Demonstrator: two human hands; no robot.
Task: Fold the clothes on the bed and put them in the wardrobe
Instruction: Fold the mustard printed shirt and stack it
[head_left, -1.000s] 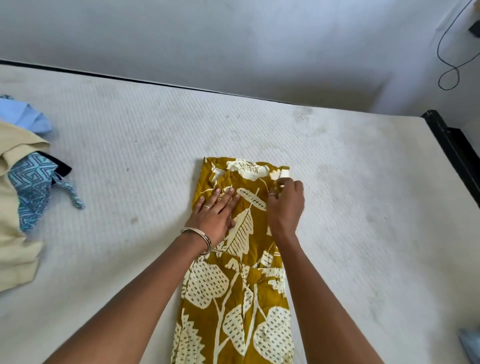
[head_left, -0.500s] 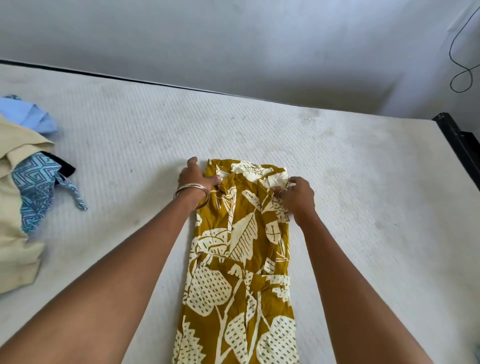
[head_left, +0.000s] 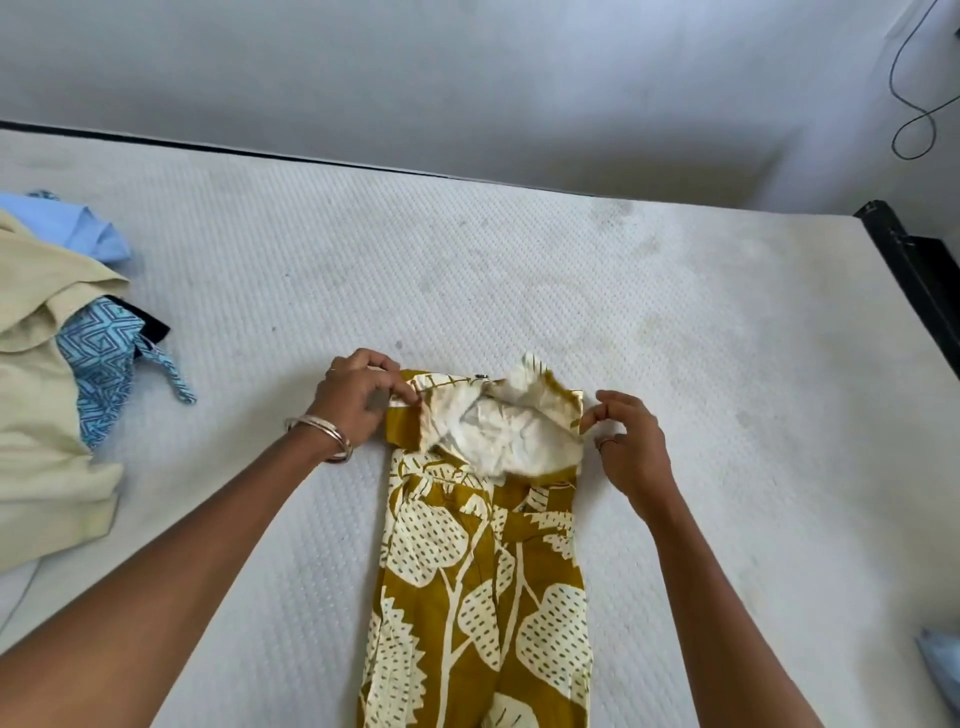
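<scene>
A mustard-yellow garment with a cream leaf print (head_left: 478, 587) lies lengthwise on the white mattress (head_left: 727, 395), running from the middle toward me. Its far end is lifted and turned back toward me, so the pale inner side (head_left: 498, 431) shows. My left hand (head_left: 358, 400), with bangles at the wrist, pinches the left corner of that end. My right hand (head_left: 628, 447), wearing a ring, pinches the right corner. Both hands hold the edge a little above the mattress.
A pile of clothes sits at the left edge: a cream garment (head_left: 36, 415), a light blue one (head_left: 67, 223) and a blue patterned one (head_left: 104, 369). A black bed frame (head_left: 914, 270) borders the right side. A pale blue item (head_left: 943, 660) shows at the lower right.
Both hands moved out to the far corners of the garment, gripped them, and lifted the end, folding it back toward me so the pale inside now shows.
</scene>
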